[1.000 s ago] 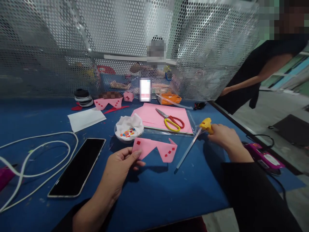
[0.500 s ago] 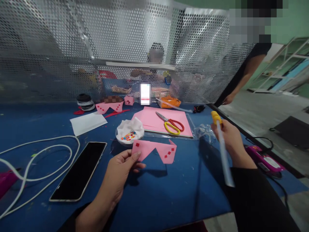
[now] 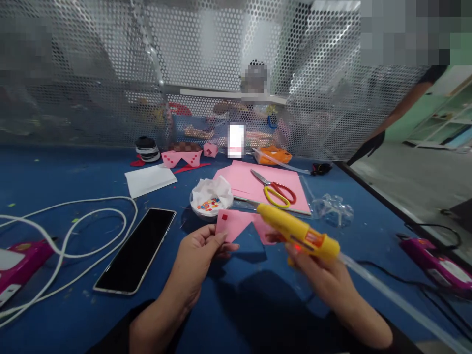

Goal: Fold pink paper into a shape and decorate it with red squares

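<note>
My left hand [image 3: 202,248] pinches the left end of a pink paper cutout [image 3: 233,227] shaped like a glasses front, with a red square near its corner. In my right hand [image 3: 328,278] is a yellow glue gun [image 3: 295,228] with a long clear glue stick out of its back and a small red light glowing. The gun's nozzle points left over the cutout and hides part of its right half. Just behind the cutout sits a clear bowl [image 3: 211,216] lined with white tissue, holding small coloured paper bits.
Scissors [image 3: 275,189] lie on pink paper sheets [image 3: 236,172]. A phone [image 3: 136,253], white cable [image 3: 66,241] and folded white paper [image 3: 150,180] are at left. Another pink cutout [image 3: 181,159] stands near the perforated screen [image 3: 206,54]. A purple power strip [image 3: 435,263] lies at right.
My right hand has brought the glue gun from the right side leftward, over the cutout. My left hand still holds the cutout. The view has turned slightly left.
</note>
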`<state>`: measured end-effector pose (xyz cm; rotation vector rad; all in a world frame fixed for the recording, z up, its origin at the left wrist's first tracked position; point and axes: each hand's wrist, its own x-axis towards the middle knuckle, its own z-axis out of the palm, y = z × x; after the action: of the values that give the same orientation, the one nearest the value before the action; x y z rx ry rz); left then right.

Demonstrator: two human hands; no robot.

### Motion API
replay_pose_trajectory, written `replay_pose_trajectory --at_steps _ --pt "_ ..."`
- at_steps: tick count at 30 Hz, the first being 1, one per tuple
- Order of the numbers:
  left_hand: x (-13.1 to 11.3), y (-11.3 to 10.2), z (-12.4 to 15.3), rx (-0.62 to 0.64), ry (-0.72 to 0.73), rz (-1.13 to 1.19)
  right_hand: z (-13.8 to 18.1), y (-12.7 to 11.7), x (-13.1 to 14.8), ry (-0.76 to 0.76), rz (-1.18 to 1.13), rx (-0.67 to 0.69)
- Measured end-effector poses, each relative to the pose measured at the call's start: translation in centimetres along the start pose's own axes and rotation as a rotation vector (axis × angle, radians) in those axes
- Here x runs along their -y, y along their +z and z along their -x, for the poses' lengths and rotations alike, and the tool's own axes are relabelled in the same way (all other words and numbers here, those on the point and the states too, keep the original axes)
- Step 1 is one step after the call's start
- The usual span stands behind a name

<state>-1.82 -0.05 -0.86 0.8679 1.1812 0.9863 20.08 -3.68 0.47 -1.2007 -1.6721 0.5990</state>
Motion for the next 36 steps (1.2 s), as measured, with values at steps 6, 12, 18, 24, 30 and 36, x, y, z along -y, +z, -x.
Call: replay_pose_trajectory --at_steps 6,12,18,24,30,36 --pt "0.1 0.0 -0.1 0.008 0.004 0.022 0.9 1.5 0.7 -0.095 0.162 0.178" --pt "0.2 0.1 0.2 0.012 -0.011 0.069 0.9 2.0 0.5 -0.101 0.205 0.253" --pt "0.2 0.1 0.1 0.026 -0.018 0.055 1.0 2.2 0.2 -0.105 0.245 0.243" --pt "0.3 0.2 0.1 0.033 -0.028 0.061 0.9 2.3 -0.1 -0.085 0.256 0.264" --pt "0.3 0.3 0.0 0.023 -0.04 0.073 0.9 2.3 0.0 -0.094 0.284 0.265" --pt "0.1 0.4 0.2 0.017 -0.025 0.068 1.0 2.3 -0.1 -0.112 0.304 0.24"
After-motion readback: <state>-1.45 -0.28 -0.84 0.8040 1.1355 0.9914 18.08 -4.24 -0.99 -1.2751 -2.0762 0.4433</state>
